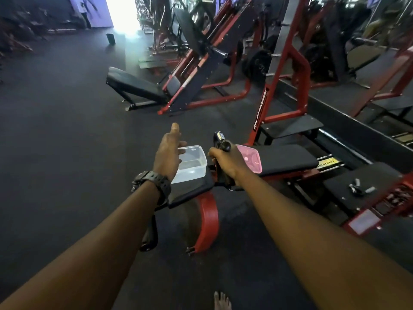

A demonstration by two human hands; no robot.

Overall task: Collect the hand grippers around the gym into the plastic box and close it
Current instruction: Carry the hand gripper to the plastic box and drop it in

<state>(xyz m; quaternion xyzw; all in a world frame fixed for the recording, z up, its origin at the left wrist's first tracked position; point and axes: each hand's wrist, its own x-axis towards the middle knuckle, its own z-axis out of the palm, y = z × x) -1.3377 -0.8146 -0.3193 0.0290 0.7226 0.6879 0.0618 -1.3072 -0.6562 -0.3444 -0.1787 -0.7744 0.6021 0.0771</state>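
Gripping coiled-spring hand gripper [220, 142], right hand [228, 162]; clear rectangular plastic box [192, 166] beside.

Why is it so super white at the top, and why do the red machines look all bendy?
Head view: the bright doorway is overexposed, washing out everything in it; the wide-angle lens curves the red frame near the edges; the far gym is dim and blurry, while the plastic box and hands stay fairly clear.

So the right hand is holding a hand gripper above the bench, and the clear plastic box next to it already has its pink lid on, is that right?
Not quite. The head view shows the clear plastic box open on the bench, its pink lid lying apart on the pad beyond the right hand. The rest holds: that hand grips a hand gripper above the bench.
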